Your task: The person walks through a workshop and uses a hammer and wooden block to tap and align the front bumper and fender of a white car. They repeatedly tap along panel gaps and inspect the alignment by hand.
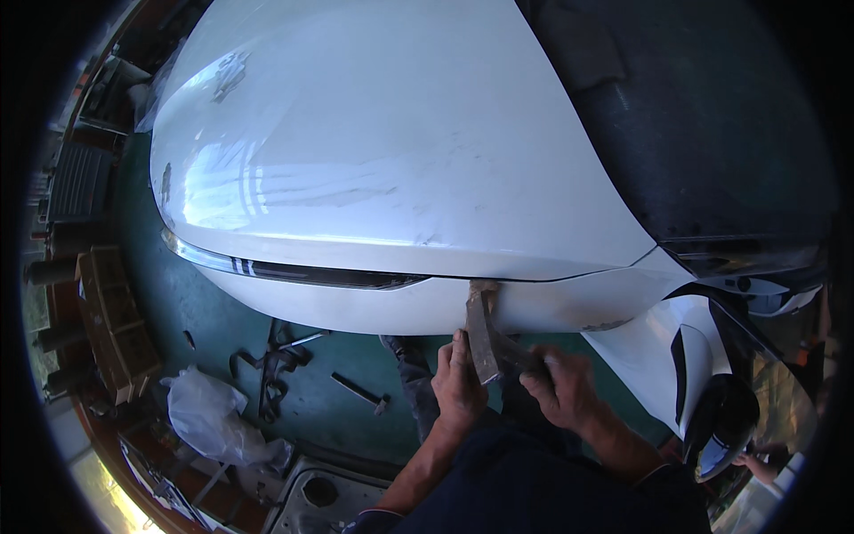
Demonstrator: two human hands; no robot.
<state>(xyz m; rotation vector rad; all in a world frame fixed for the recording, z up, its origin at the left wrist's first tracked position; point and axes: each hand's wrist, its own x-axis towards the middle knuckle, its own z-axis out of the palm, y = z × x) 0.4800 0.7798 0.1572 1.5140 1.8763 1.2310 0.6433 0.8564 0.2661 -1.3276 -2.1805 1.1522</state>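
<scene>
My left hand (458, 392) is closed on a worn, grey-brown bar (483, 338), whose upper end has a pale, rag-like tip against the white car's fender (374, 311) at the seam below the hood (374, 151). My right hand (556, 392) is closed round a dark handle (520, 356), probably a hammer's, which meets or passes behind the bar; its head cannot be made out. The white bodywork carries smudges and scuffed patches. A long lamp strip (329, 278) runs along the seam to the left of the bar.
On the green floor (222, 320) lie dark straps (267, 374), a hammer (356, 392) and plastic sheeting (200, 400). Cardboard boxes (116, 329) and shelving line the left. An open white door (645, 356) with a black mirror (721, 418) stands right, the dark windscreen (712, 142) above it.
</scene>
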